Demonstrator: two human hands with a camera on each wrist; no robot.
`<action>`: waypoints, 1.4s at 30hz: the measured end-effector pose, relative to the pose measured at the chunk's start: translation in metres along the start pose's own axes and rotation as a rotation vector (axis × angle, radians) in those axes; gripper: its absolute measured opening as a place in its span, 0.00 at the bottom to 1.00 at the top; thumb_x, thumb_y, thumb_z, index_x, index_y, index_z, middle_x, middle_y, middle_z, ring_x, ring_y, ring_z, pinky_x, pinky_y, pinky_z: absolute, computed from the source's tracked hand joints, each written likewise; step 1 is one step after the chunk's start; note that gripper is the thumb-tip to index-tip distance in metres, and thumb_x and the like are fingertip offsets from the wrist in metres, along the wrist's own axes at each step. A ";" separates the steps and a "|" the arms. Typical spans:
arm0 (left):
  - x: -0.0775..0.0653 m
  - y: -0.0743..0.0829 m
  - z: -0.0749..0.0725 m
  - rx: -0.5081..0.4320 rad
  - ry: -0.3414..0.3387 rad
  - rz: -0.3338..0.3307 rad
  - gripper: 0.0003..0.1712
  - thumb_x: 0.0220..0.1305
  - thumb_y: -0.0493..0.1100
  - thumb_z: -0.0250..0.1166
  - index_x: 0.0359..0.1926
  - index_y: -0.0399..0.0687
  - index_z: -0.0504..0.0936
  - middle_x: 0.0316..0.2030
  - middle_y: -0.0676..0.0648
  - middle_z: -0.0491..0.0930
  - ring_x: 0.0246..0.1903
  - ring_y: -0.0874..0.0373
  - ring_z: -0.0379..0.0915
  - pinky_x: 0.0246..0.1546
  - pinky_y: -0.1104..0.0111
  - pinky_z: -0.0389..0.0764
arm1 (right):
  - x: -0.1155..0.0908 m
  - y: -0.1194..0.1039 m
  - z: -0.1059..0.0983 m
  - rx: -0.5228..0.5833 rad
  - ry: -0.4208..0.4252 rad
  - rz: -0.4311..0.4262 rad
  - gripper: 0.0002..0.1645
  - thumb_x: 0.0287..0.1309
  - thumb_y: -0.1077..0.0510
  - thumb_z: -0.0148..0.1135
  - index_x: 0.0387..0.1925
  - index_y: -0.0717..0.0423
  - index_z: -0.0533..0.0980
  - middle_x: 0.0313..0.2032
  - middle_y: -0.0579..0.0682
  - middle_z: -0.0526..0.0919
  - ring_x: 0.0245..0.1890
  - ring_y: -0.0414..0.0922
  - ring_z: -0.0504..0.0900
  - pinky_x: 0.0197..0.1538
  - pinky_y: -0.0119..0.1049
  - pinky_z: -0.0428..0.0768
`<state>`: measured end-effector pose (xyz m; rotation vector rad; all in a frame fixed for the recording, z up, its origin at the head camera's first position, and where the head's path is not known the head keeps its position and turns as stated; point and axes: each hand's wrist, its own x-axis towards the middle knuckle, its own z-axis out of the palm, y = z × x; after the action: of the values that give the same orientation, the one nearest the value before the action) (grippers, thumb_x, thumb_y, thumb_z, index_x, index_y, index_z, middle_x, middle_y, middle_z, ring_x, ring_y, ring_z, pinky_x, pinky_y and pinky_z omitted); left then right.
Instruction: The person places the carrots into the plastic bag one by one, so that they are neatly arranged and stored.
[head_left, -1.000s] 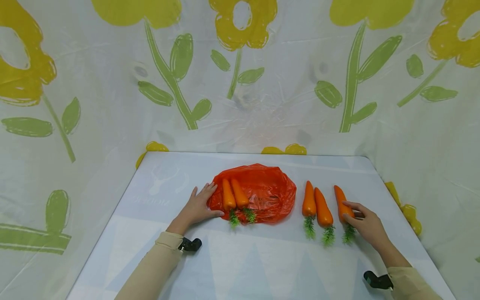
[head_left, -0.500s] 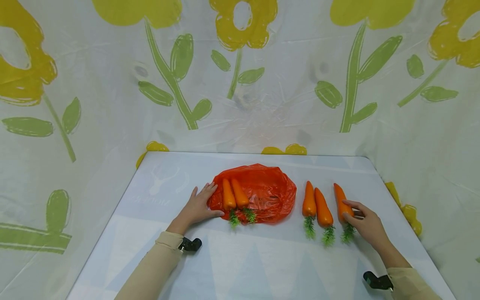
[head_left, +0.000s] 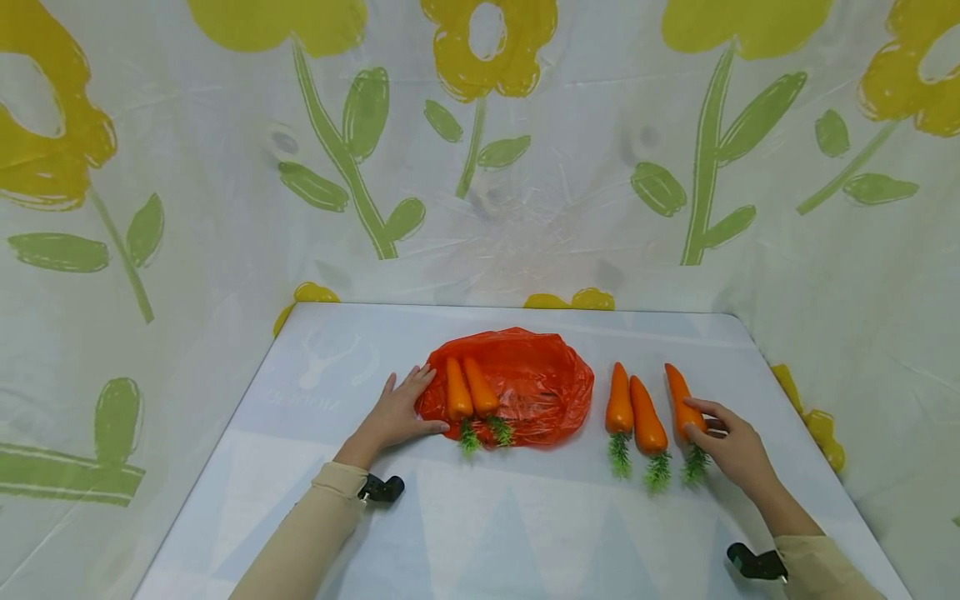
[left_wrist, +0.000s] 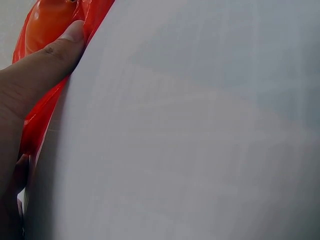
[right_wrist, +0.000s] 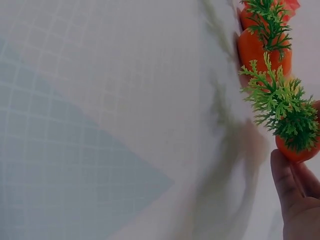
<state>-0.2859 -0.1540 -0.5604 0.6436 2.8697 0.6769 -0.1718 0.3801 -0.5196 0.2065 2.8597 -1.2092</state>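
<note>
A crumpled red plastic bag (head_left: 540,387) lies on the table with its mouth facing me. Two orange carrots with green leafy tops, a left one (head_left: 457,392) and a right one (head_left: 481,390), lie side by side in its left part, their tops poking out. My left hand (head_left: 396,414) rests at the bag's left edge, fingers spread; in the left wrist view the thumb (left_wrist: 52,57) presses the red plastic. On the right, my right hand (head_left: 731,442) pinches a third carrot (head_left: 678,396) near its leafy end between thumb and fingers; its top (right_wrist: 285,112) hangs toward me.
Two more carrots, one (head_left: 618,400) and its neighbour (head_left: 647,417), lie between the bag and my right hand. The pale table (head_left: 480,517) has a printed pattern. Behind it and at both sides hangs a flowered sheet (head_left: 570,167).
My right fingers have closed more on the carrot, whose tip has shifted slightly away from me and to the left. The left hand and bag have stayed still.
</note>
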 end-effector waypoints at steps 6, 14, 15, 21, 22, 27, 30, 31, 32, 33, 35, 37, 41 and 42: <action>0.000 0.000 0.000 0.002 -0.006 0.000 0.63 0.53 0.70 0.72 0.79 0.43 0.57 0.79 0.43 0.53 0.79 0.45 0.43 0.76 0.41 0.32 | -0.002 -0.004 0.000 0.011 -0.005 0.007 0.38 0.71 0.39 0.58 0.72 0.58 0.68 0.68 0.70 0.67 0.59 0.67 0.72 0.56 0.60 0.81; -0.001 0.001 -0.001 0.001 -0.004 0.001 0.63 0.53 0.70 0.73 0.79 0.42 0.57 0.79 0.42 0.53 0.79 0.44 0.43 0.75 0.41 0.33 | -0.007 -0.010 0.002 0.013 -0.006 -0.031 0.36 0.71 0.41 0.60 0.71 0.57 0.69 0.69 0.69 0.67 0.59 0.66 0.74 0.56 0.59 0.81; -0.001 0.001 -0.001 0.002 -0.004 0.002 0.63 0.53 0.70 0.73 0.79 0.42 0.57 0.79 0.42 0.53 0.79 0.44 0.43 0.76 0.41 0.33 | -0.007 -0.011 0.002 0.010 -0.004 -0.038 0.36 0.71 0.41 0.60 0.71 0.57 0.69 0.69 0.68 0.68 0.59 0.66 0.74 0.56 0.57 0.82; -0.001 0.001 -0.001 0.006 -0.007 0.003 0.63 0.54 0.69 0.73 0.79 0.43 0.56 0.79 0.43 0.52 0.79 0.44 0.43 0.76 0.41 0.33 | -0.008 -0.017 0.002 0.018 -0.001 -0.073 0.34 0.71 0.43 0.61 0.70 0.56 0.71 0.68 0.67 0.69 0.59 0.64 0.75 0.49 0.28 0.80; -0.001 0.001 -0.002 0.006 -0.005 0.004 0.62 0.54 0.69 0.73 0.79 0.42 0.56 0.79 0.43 0.53 0.79 0.44 0.43 0.76 0.41 0.34 | -0.008 -0.017 0.002 0.025 0.000 -0.079 0.34 0.71 0.43 0.61 0.70 0.56 0.71 0.68 0.67 0.69 0.59 0.64 0.75 0.47 0.23 0.78; -0.001 0.002 -0.002 0.010 -0.004 0.002 0.62 0.54 0.69 0.72 0.79 0.43 0.57 0.79 0.43 0.53 0.79 0.44 0.43 0.76 0.41 0.34 | -0.008 -0.019 0.003 0.050 0.009 -0.098 0.33 0.71 0.44 0.61 0.70 0.56 0.71 0.68 0.66 0.70 0.58 0.63 0.75 0.45 0.15 0.72; -0.001 0.002 -0.002 0.012 -0.007 0.001 0.62 0.54 0.69 0.72 0.79 0.43 0.56 0.79 0.43 0.52 0.79 0.45 0.43 0.76 0.41 0.33 | -0.008 -0.020 0.004 0.051 0.017 -0.107 0.33 0.71 0.44 0.61 0.70 0.56 0.71 0.67 0.65 0.71 0.58 0.61 0.76 0.45 0.15 0.72; -0.002 0.002 -0.002 0.011 -0.008 0.002 0.62 0.54 0.69 0.72 0.79 0.43 0.56 0.79 0.43 0.52 0.79 0.44 0.43 0.76 0.41 0.34 | -0.008 -0.020 0.004 0.050 0.021 -0.112 0.32 0.71 0.45 0.61 0.70 0.56 0.72 0.67 0.65 0.71 0.58 0.61 0.76 0.45 0.15 0.72; -0.002 0.002 -0.002 0.010 -0.007 0.003 0.62 0.54 0.69 0.72 0.79 0.42 0.57 0.79 0.43 0.52 0.79 0.44 0.43 0.76 0.41 0.34 | -0.008 -0.021 0.005 0.050 0.023 -0.118 0.32 0.71 0.45 0.61 0.69 0.56 0.72 0.67 0.64 0.72 0.58 0.60 0.76 0.45 0.15 0.72; -0.002 0.002 -0.003 0.009 -0.006 0.004 0.62 0.54 0.69 0.72 0.79 0.42 0.57 0.79 0.43 0.53 0.79 0.44 0.43 0.75 0.41 0.34 | -0.008 -0.021 0.006 0.048 0.028 -0.125 0.31 0.71 0.45 0.61 0.69 0.56 0.72 0.66 0.64 0.72 0.57 0.60 0.76 0.45 0.14 0.72; -0.003 0.003 -0.003 0.004 -0.006 0.006 0.62 0.54 0.69 0.73 0.79 0.42 0.57 0.79 0.42 0.53 0.79 0.44 0.43 0.75 0.40 0.34 | -0.008 -0.022 0.007 0.046 0.033 -0.135 0.31 0.71 0.46 0.62 0.68 0.56 0.73 0.65 0.64 0.73 0.57 0.59 0.76 0.46 0.14 0.71; -0.003 0.003 -0.003 0.002 -0.004 0.007 0.62 0.54 0.69 0.73 0.79 0.42 0.57 0.79 0.42 0.53 0.79 0.44 0.43 0.75 0.41 0.34 | -0.008 -0.023 0.009 0.049 0.035 -0.141 0.30 0.71 0.47 0.62 0.68 0.56 0.73 0.65 0.64 0.74 0.57 0.59 0.76 0.46 0.14 0.72; -0.002 0.003 -0.003 0.009 -0.007 0.007 0.62 0.54 0.70 0.72 0.79 0.43 0.56 0.79 0.43 0.53 0.79 0.45 0.43 0.76 0.41 0.34 | -0.008 -0.025 0.011 0.056 0.029 -0.151 0.30 0.72 0.47 0.61 0.68 0.57 0.73 0.64 0.65 0.74 0.57 0.61 0.76 0.46 0.14 0.72; -0.002 0.002 -0.003 0.011 -0.007 0.008 0.62 0.55 0.70 0.72 0.79 0.43 0.56 0.79 0.43 0.53 0.79 0.45 0.43 0.76 0.41 0.34 | -0.008 -0.026 0.011 0.058 0.027 -0.154 0.30 0.72 0.47 0.61 0.68 0.58 0.73 0.64 0.65 0.74 0.57 0.61 0.76 0.46 0.14 0.72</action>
<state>-0.2840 -0.1541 -0.5563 0.6580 2.8678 0.6589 -0.1677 0.3534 -0.5083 0.0037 2.9124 -1.3251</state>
